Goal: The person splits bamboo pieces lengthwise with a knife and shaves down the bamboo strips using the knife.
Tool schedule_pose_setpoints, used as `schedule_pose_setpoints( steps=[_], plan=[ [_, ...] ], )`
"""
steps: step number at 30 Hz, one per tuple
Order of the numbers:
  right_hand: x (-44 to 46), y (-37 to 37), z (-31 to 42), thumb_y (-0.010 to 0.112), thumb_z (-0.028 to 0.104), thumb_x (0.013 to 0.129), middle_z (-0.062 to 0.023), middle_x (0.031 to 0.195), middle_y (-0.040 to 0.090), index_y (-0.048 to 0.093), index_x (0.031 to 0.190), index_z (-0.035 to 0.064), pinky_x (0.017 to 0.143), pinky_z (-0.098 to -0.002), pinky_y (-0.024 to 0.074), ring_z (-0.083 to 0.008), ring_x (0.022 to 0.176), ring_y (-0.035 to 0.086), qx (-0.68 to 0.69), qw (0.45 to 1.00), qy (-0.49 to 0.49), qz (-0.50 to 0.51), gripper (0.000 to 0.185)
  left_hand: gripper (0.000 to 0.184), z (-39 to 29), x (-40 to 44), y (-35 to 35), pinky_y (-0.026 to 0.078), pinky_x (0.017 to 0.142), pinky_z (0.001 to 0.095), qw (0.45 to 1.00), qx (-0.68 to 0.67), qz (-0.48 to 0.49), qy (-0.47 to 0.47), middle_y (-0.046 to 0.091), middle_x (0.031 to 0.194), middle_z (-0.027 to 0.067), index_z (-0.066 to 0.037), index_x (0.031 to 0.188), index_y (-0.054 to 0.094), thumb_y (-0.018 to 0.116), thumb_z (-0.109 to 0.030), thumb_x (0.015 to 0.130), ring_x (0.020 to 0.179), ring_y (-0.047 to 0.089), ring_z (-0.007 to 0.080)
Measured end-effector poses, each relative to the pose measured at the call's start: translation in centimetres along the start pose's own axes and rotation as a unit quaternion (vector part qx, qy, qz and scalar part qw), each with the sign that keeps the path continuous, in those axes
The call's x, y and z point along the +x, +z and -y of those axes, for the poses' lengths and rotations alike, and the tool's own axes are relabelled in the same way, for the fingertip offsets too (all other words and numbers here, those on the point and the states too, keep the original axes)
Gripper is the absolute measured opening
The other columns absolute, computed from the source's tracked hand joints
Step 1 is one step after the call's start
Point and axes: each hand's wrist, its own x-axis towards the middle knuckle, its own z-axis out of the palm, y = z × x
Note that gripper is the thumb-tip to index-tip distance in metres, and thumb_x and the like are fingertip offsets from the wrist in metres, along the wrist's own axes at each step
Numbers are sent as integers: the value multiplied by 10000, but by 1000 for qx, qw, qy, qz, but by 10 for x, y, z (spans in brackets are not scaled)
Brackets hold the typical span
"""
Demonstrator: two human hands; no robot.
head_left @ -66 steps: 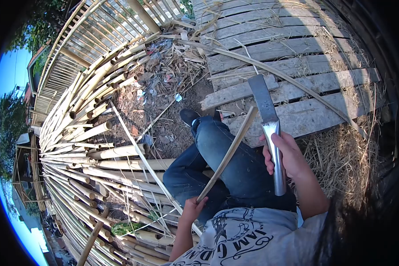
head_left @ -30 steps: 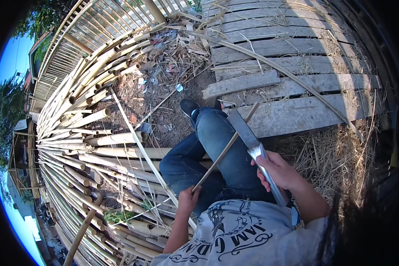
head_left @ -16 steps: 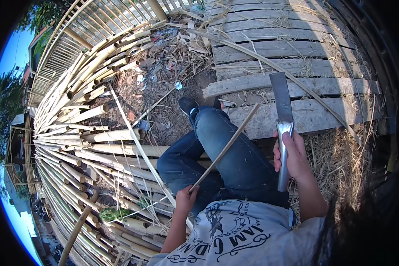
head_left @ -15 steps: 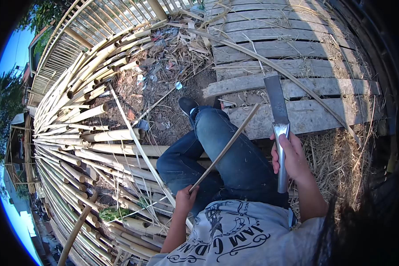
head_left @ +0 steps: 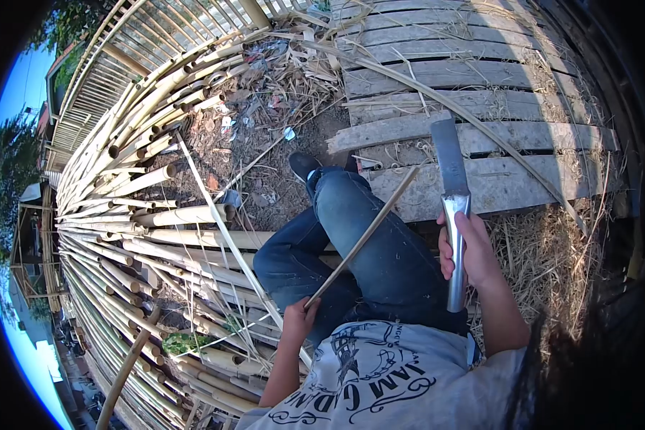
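Note:
My left hand [head_left: 297, 319] is closed round the lower end of a thin bamboo strip [head_left: 365, 236], which slants up across my jeans-clad thigh. The strip's far end reaches the edge of the wooden planks. My right hand [head_left: 471, 249] grips the shiny metal handle of a broad, flat-bladed knife [head_left: 451, 165]. Its dark blade points away from me, over the planks, a little to the right of the strip and apart from it.
Many bamboo poles [head_left: 186, 216] fan out on the left, with a long pale strip [head_left: 222, 229] across them. Slatted planks [head_left: 494, 179] lie ahead on the right, bearing a long strip [head_left: 473, 122]. Dry straw [head_left: 552, 265] is at right; a bamboo fence [head_left: 107, 89] stands behind.
From lying across the strip a second ago, the knife has swung up and right, away from it. Over the last half second, both hands have kept their hold and barely moved.

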Motion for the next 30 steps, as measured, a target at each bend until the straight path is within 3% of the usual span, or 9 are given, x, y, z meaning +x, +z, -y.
schedule_pose_setpoints(
  steps=[4, 9, 11, 14, 16, 23, 26, 28, 30],
  plan=[
    [1, -2, -4, 406, 414, 1002, -37, 635, 505, 492, 1059, 37, 385, -265, 436, -104, 440, 502, -93, 992, 66, 48, 392, 268, 11, 3, 1, 343, 486, 323, 1000, 5, 6, 1, 406, 529, 58, 23, 806, 616, 626, -215, 928, 543, 348, 93],
    [2, -1, -3, 408, 409, 1002, -42, 627, 501, 493, 1063, 36, 371, -269, 428, -106, 413, 486, 1, 999, 28, 33, 387, 286, 3, 3, 2, 338, 481, 320, 1000, -1, -10, 3, 401, 526, 55, 25, 779, 599, 628, -217, 929, 539, 341, 89],
    [5, -2, -7, 411, 419, 1000, -41, 618, 485, 486, 1073, 33, 372, -271, 428, -107, 415, 485, 111, 992, -50, 23, 400, 291, 5, 3, 2, 391, 489, 384, 1000, 13, -2, 4, 511, 558, 187, 11, 782, 613, 640, -248, 912, 459, 452, 297],
    [5, 0, -4, 402, 427, 1001, -36, 617, 476, 483, 1068, 33, 376, -271, 430, -105, 421, 483, -70, 995, 56, 53, 408, 289, 5, 3, 2, 391, 490, 379, 1000, -1, -2, 2, 509, 561, 189, 12, 780, 611, 638, -243, 914, 462, 441, 294],
    [4, 3, -5, 388, 427, 1004, -34, 621, 477, 488, 1062, 37, 379, -267, 429, -101, 425, 482, -83, 993, 66, 48, 407, 284, 1, 3, -2, 391, 492, 374, 1000, 2, 3, -1, 506, 560, 187, 11, 781, 612, 638, -238, 914, 463, 433, 280],
    [3, 2, -7, 396, 432, 997, -40, 607, 473, 485, 1054, 32, 364, -272, 425, -106, 403, 472, 1, 996, 67, 61, 414, 272, 7, 4, 2, 382, 486, 352, 1000, -6, -2, 16, 479, 544, 162, 13, 776, 609, 640, -218, 916, 470, 394, 197],
    [4, 2, -13, 396, 434, 996, -42, 600, 472, 487, 1056, 27, 361, -273, 426, -110, 394, 469, 127, 990, -28, 63, 421, 277, -7, 3, -4, 380, 484, 354, 1000, -11, 5, 5, 472, 545, 163, 17, 776, 605, 635, -219, 919, 468, 393, 206],
    [3, 4, -9, 364, 418, 1009, -41, 567, 450, 477, 1057, 12, 336, -263, 424, -111, 365, 458, 62, 997, 1, 46, 424, 275, 0, 4, -2, 382, 486, 354, 1000, -7, 9, 7, 474, 548, 166, 17, 784, 609, 633, -221, 920, 470, 395, 209],
    [2, 8, -7, 399, 365, 1010, -25, 623, 491, 491, 1091, 17, 388, -262, 436, -92, 434, 491, -112, 971, 154, 146, 368, 273, 2, 6, -2, 384, 488, 353, 1000, -1, 14, 10, 476, 552, 168, 17, 791, 613, 632, -222, 920, 473, 397, 212]
  ],
)
